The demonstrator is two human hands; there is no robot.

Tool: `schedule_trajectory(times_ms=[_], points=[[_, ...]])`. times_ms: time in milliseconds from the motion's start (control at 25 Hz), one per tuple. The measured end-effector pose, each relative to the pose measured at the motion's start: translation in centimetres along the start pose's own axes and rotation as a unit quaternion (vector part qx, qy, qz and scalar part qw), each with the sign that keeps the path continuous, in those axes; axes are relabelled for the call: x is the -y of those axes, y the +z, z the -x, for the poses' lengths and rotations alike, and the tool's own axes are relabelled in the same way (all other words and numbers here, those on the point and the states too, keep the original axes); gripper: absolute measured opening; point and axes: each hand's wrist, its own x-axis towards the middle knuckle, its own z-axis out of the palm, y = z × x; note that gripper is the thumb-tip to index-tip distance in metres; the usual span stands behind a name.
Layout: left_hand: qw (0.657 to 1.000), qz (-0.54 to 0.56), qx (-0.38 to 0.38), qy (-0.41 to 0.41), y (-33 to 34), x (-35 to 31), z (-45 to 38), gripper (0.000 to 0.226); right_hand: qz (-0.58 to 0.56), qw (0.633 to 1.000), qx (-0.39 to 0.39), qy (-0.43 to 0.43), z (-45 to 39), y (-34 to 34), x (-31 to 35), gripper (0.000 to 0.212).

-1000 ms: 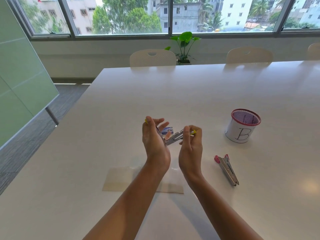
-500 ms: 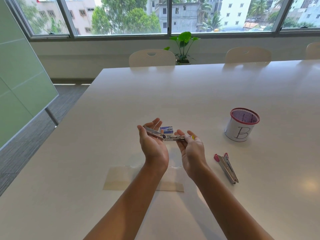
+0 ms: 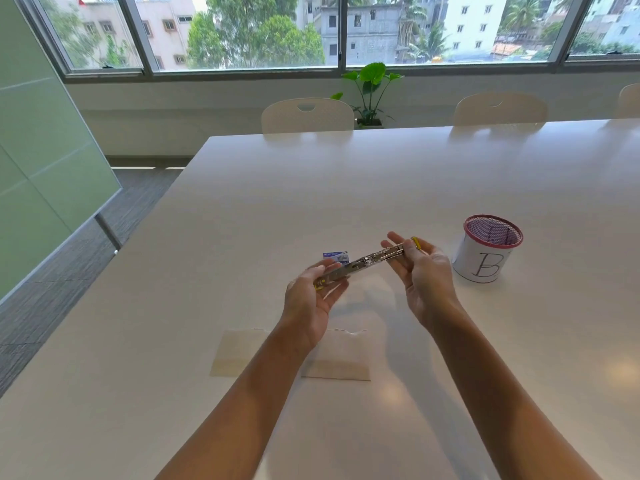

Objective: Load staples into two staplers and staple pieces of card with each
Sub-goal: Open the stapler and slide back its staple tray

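A metal stapler with yellow trim (image 3: 363, 263) is swung open almost flat and held above the white table (image 3: 242, 220). My left hand (image 3: 311, 299) grips its lower left end, palm up. My right hand (image 3: 422, 271) pinches the raised right end between thumb and fingers. A small blue staple box (image 3: 335, 257) lies on the table just behind the stapler. Two pale card pieces (image 3: 235, 355) lie side by side under my forearms. No second stapler shows in this view.
A white mesh cup with a red rim and the letter B (image 3: 485, 261) stands right of my right hand. Chairs (image 3: 308, 116) and a potted plant (image 3: 370, 91) line the far edge. The table's left edge drops to the floor.
The stapler went from half folded to spread out long. My hands moved apart, the right one going right and up. The pink stapler beside my right arm is now out of sight.
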Motion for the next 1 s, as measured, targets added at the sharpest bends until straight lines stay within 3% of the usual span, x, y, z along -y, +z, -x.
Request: schedule_trajectory(times_ms=[200,360,520,720,1000], points=[[0.980,-0.178,0.081,-0.038,-0.8,-0.3,-0.2,0.026,0.053,0.998,0.039,0.018,-1.1,-0.7,1.8,0.011],[0.962,-0.232,0.127,-0.065,-0.1,0.4,0.3,0.031,0.103,0.991,0.073,0.048,-1.1,-0.3,2.4,0.012],[0.961,-0.212,0.138,-0.109,1.3,1.6,0.9,0.039,0.145,0.980,0.121,0.058,-0.6,0.4,1.8,0.017],[0.972,-0.098,0.154,-0.145,2.5,2.6,1.2,0.050,0.222,0.959,0.171,0.048,-0.6,0.7,0.9,0.013],[0.976,-0.004,0.157,-0.152,2.6,3.0,-0.1,0.052,0.379,0.909,0.173,0.025,-0.5,1.0,-0.2,0.018]])
